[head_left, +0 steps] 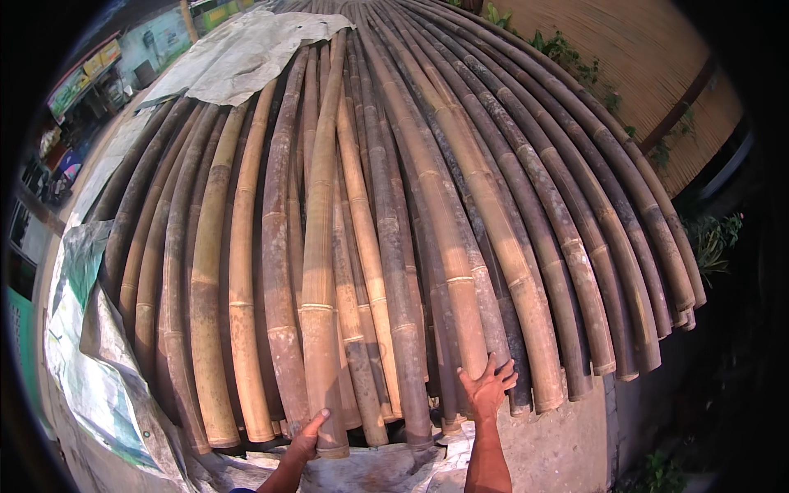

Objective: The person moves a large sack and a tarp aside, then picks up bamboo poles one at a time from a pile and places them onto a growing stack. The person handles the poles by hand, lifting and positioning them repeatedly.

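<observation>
Massive pile of bamboo poles (526, 172) here, fanned out and filling most of the frame from the top edge down. Woven panel wall (657, 70) takes up the upper right, a pale sheet (238, 53) lies over the poles at upper left, and a crumpled white-green tarp (86, 361) hangs down the lower left. One long tan pole (319, 329) runs down to the lower centre. Right hand (487, 388), lower centre-right, is open, fingers spread against the pole ends. Left hand (306, 435) has its thumb on the tan pole's near end, fingers hidden, so can't tell how closed it is
</observation>
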`<state>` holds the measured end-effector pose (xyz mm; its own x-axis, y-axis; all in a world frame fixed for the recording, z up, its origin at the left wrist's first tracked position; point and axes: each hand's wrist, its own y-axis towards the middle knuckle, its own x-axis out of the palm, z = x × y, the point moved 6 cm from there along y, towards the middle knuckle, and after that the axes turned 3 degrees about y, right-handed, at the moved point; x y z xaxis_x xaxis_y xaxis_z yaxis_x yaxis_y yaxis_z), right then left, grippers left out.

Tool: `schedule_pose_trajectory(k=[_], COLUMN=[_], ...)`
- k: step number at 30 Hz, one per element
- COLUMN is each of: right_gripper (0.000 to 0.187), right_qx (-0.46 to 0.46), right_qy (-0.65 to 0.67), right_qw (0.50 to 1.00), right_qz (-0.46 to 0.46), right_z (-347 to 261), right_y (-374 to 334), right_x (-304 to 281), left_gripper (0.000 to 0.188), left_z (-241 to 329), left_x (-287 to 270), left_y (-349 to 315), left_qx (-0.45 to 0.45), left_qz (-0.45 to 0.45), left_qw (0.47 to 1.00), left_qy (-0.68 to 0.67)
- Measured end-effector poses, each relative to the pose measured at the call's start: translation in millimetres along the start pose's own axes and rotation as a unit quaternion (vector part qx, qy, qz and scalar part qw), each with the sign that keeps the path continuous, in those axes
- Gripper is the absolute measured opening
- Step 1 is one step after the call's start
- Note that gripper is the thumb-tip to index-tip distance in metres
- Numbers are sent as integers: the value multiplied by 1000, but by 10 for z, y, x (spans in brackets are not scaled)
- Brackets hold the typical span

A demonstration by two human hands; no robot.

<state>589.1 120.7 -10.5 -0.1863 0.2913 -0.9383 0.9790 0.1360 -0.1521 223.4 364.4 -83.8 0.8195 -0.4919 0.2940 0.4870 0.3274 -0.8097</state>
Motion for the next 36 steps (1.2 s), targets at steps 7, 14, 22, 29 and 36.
schedule_pose_trajectory(k=[7, 14, 22, 29, 36], right_gripper=[99, 98, 100, 99, 97], right_qx=[-3, 18, 9, 10, 1], right_qy=[-11, -5, 11, 9, -9], right_qw=[1000, 1000, 1000, 1000, 1000], right_qz=[8, -3, -2, -1, 4], right_z=[-28, -32, -21, -29, -54], right_y=[3, -4, 3, 2, 1], right_x=[-26, -17, -14, -32, -55], left_gripper=[78, 86, 94, 91, 84], left_z=[326, 698, 0, -81, 76], left_x=[-12, -1115, -715, -521, -131], left_y=[-293, -682, 17, 131, -77], left_qx=[47, 13, -30, 38, 91], left_qz=[10, -43, -82, 58, 83], left_qw=[999, 998, 993, 997, 989], left_qy=[13, -44, -84, 17, 86])
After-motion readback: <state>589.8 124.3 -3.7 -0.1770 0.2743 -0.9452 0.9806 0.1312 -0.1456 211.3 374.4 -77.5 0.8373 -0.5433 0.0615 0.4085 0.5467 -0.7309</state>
